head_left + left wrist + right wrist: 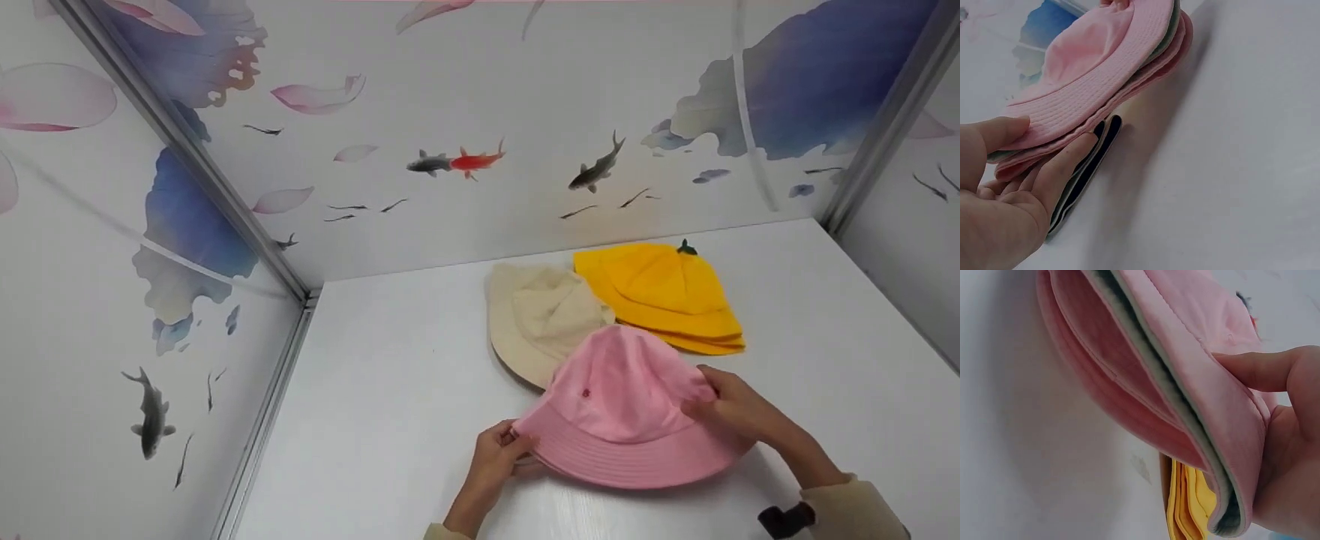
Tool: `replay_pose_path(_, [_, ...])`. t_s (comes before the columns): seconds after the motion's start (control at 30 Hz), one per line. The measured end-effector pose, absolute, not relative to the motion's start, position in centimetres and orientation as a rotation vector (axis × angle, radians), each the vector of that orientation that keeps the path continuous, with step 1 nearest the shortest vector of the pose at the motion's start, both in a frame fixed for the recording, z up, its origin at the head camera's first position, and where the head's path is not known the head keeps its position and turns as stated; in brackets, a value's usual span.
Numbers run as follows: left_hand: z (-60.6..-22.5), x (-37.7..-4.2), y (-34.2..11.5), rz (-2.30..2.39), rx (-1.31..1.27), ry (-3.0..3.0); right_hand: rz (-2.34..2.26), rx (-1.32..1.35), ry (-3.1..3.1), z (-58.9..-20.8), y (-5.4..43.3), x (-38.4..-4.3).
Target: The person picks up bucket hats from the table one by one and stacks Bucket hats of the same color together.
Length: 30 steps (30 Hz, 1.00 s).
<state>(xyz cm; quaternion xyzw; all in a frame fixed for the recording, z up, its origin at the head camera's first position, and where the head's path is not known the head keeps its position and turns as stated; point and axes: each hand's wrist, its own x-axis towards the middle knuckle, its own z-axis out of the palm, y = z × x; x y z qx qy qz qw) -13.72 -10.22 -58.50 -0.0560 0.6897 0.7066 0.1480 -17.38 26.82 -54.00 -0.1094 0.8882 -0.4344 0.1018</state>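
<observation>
A pink bucket hat (630, 390) is held just above the white table, its crown pointing away from me. My left hand (495, 461) pinches the brim at its left corner, thumb on top and fingers beneath. On the other side my right hand (739, 405) grips the hat where crown and brim meet. Several layers of brim show in the left wrist view, pink cloth (1081, 95) with green lining between. The right wrist view also shows the green lining (1168, 385). Behind the pink hat lie a beige bucket hat (540, 315), partly covered, and yellow hats (660, 289).
The white table (375, 397) meets a back wall (480, 217) painted with fish and petals. Side panels (217, 315) with metal edging stand at left and right. A green stalk (686, 247) tops the yellow hat.
</observation>
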Motion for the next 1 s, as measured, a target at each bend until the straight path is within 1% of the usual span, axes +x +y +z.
replay_pose_path(0.17, [-58.2, -14.5, -8.0, 1.961, -0.151, 2.012, -1.153, -0.280, 2.651, -53.9, 29.4, -17.1])
replay_pose_path(0.3, [-58.1, -15.2, -6.3, 1.917, -0.197, 2.027, -1.073, -0.232, 2.694, -54.6, 30.9, -17.3])
replay_pose_path(0.43, [-58.5, -15.9, -5.1, 1.899, -0.247, 2.044, -1.015, -0.171, 2.728, -55.3, 31.6, -17.6])
replay_pose_path(0.6, [-59.0, -16.5, -4.4, 1.888, -0.322, 2.058, -0.889, -0.124, 2.846, -56.1, 31.2, -17.9])
replay_pose_path(0.77, [-59.1, -16.8, -5.1, 1.846, -0.347, 2.082, -0.854, -0.125, 2.985, -57.2, 30.5, -17.8])
replay_pose_path(1.0, [-58.8, -16.9, -8.5, 1.769, -0.302, 2.127, -0.909, -0.095, 2.928, -57.9, 31.1, -17.6])
